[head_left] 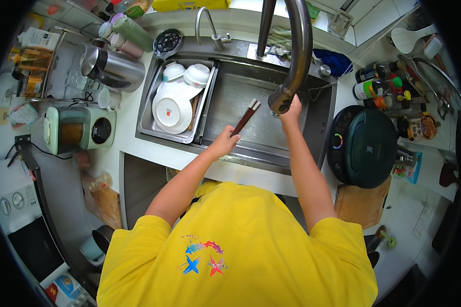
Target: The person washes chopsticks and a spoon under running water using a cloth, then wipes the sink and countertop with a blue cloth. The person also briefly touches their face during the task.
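My left hand point(223, 143) is closed around a small bundle of dark brown sticks with silver ends, apparently chopsticks point(245, 118). They tilt up over the near part of the steel sink point(234, 84). My right hand point(292, 112) is at the sink's right side, just beyond the hanging spout of the large faucet point(301, 50). The spout hides part of its fingers, so I cannot tell whether they hold anything. Left of the basin, a steel draining tray point(145, 122) holds an upturned white plate point(171, 114), white bowls point(197, 74) and a partly hidden wooden piece.
A dark green electric griddle point(372, 147) stands close on the right, with sauce bottles point(368, 90) behind it. On the left are a steel kettle point(119, 69), a white mug point(109, 99) and a pale green appliance point(78, 130). A thin second tap point(211, 28) rises behind the sink.
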A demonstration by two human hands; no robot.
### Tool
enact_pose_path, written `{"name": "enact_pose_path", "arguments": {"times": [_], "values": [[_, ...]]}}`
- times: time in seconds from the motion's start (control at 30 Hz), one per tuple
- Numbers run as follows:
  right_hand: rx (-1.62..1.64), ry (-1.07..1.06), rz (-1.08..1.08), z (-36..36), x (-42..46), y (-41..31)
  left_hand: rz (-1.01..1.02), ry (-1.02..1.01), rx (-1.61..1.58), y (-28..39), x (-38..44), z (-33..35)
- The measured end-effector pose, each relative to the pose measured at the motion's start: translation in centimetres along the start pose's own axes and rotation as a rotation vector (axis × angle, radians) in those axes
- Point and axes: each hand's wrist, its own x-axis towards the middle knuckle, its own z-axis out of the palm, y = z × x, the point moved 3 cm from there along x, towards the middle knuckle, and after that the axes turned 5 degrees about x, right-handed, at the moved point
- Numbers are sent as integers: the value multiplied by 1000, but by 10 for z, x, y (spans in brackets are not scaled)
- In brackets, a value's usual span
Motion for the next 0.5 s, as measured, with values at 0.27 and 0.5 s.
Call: {"name": "enact_pose_path", "arguments": {"times": [0.27, 0.5], "values": [[736, -216, 491, 23, -75, 19, -215, -391, -583, 33, 12, 20], [632, -116, 396, 19, -57, 14, -172, -267, -590, 31, 4, 22]]}}
